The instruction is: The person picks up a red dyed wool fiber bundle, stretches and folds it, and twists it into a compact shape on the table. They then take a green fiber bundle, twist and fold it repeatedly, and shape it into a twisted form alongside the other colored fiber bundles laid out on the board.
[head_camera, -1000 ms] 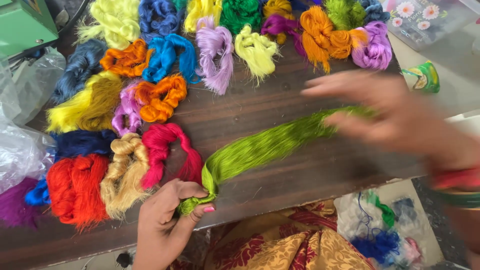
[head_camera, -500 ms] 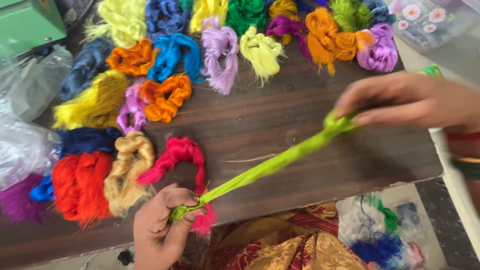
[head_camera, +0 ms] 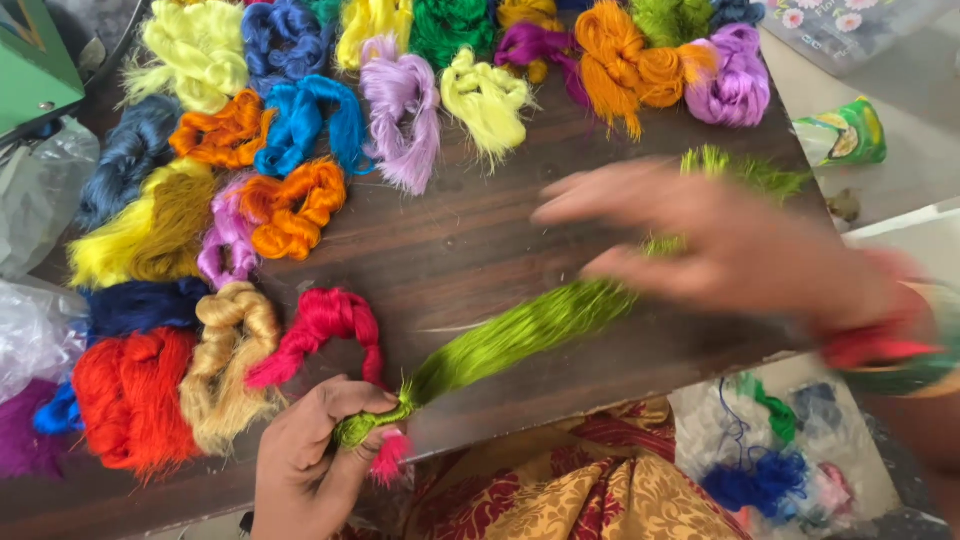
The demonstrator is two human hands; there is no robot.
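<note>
Left hand [head_camera: 310,455] clenched with fingers curled tight; right hand [head_camera: 720,245] spread flat, blurred.

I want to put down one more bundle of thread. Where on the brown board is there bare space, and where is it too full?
Bare wood lies mid-board, bordered by the lilac bundle above, the orange bundle on the left and the green bundle below. A narrower bare strip runs along the near edge, under the right hand. The far edge and left side are packed with bundles. The left hand pinches the green bundle's end.

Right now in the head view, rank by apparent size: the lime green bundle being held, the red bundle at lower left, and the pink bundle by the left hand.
1. lime green bundle, longest
2. red bundle
3. pink bundle
The red one lies nearer the camera, so its rank over pink is unsure.
</note>
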